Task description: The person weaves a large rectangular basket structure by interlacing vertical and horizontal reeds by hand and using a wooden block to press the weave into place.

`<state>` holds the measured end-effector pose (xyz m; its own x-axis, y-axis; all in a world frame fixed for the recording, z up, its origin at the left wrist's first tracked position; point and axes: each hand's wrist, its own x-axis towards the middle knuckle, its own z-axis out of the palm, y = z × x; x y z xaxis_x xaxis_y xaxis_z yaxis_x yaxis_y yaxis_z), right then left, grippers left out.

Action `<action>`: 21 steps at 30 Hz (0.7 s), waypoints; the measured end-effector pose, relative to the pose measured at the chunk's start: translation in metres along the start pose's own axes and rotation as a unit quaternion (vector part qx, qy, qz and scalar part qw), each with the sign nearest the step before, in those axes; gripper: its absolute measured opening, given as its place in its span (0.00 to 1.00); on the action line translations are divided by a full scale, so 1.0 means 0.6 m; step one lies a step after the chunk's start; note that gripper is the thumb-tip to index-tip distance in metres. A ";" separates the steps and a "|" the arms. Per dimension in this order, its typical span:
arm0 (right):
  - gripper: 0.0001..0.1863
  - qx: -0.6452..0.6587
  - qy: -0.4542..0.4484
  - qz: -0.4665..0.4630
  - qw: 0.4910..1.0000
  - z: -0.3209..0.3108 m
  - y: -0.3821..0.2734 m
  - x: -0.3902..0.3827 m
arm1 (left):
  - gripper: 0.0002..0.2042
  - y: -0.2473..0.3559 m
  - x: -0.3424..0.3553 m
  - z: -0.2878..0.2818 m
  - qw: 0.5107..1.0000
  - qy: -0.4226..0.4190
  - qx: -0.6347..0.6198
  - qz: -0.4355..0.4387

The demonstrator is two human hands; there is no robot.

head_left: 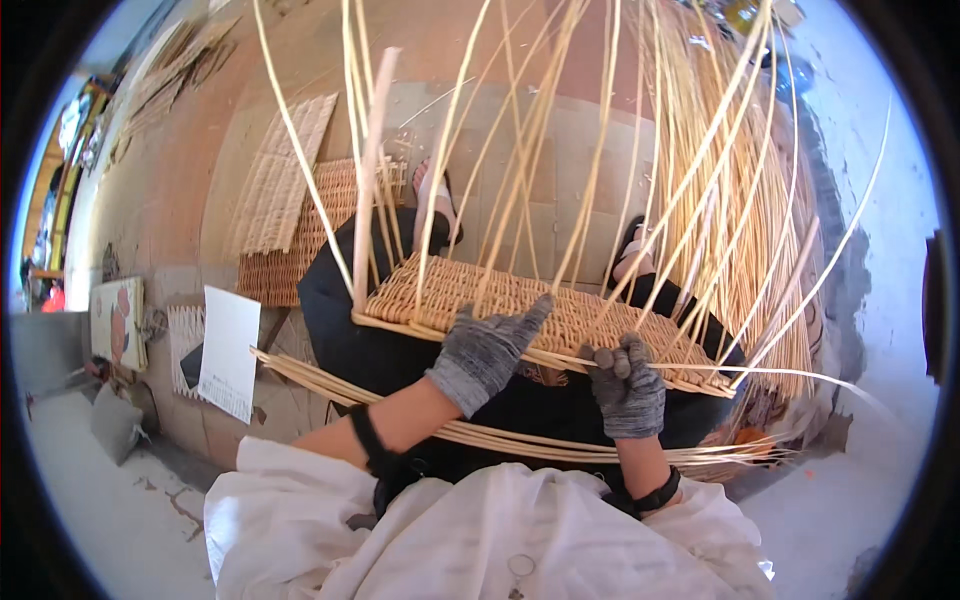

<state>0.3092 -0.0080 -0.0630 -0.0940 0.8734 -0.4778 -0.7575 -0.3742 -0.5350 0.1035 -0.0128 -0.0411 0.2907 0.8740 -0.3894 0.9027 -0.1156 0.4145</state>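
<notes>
Two grey-gloved hands work at the near edge of a flat woven tan wicker base (520, 300) lying across the lap: left hand (485, 350) rests on it, fingers extended; right hand (628, 385) is closed around a thin pale cane strand (780, 372), upright stakes crowding the far edge

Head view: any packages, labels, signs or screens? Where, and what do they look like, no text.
White paper sheet: on the floor left of the lap, rectangular, plain white with faint markings too small to tell.
Picture panel: further left on the floor, rectangular, pale with reddish shapes.
No screens or packages visible. Left hand and right hand, both in grey gloves, rest on the woven wicker base.
</notes>
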 end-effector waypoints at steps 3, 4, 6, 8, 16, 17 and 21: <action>0.06 -0.004 -0.014 -0.007 1.000 0.007 -0.018 -0.003 | 0.26 0.004 -0.012 -0.001 0.954 0.241 0.169 0.059; 0.05 -0.018 -0.032 -0.017 0.999 0.001 -0.013 -0.003 | 0.26 0.013 -0.019 -0.035 0.971 0.240 0.001 0.021; 0.04 -0.053 -0.031 -0.026 0.998 0.011 -0.014 -0.014 | 0.21 0.035 0.015 -0.068 0.973 0.072 -0.172 -0.134; 0.04 -0.285 -0.084 -0.091 0.951 0.007 -0.016 -0.012 | 0.17 0.014 0.039 -0.062 0.960 -0.008 -0.257 -0.108; 0.05 -0.388 -0.042 -0.097 0.916 0.048 -0.081 0.014 | 0.10 -0.016 0.027 0.033 0.924 0.069 -0.373 -0.042; 0.10 -0.566 -0.117 -0.201 0.791 0.075 -0.095 0.042 | 0.10 -0.008 0.024 0.029 0.928 0.090 -0.357 -0.055; 0.25 -0.589 -0.183 -0.161 0.771 0.206 -0.082 0.074 | 0.11 -0.014 0.035 0.035 0.956 0.120 -0.264 -0.037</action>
<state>0.2627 0.0877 0.0281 -0.3636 0.9285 -0.0755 0.3115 0.0448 -0.9492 0.1088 -0.0030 -0.0699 0.0945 0.9610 -0.2598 0.6128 0.1495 0.7760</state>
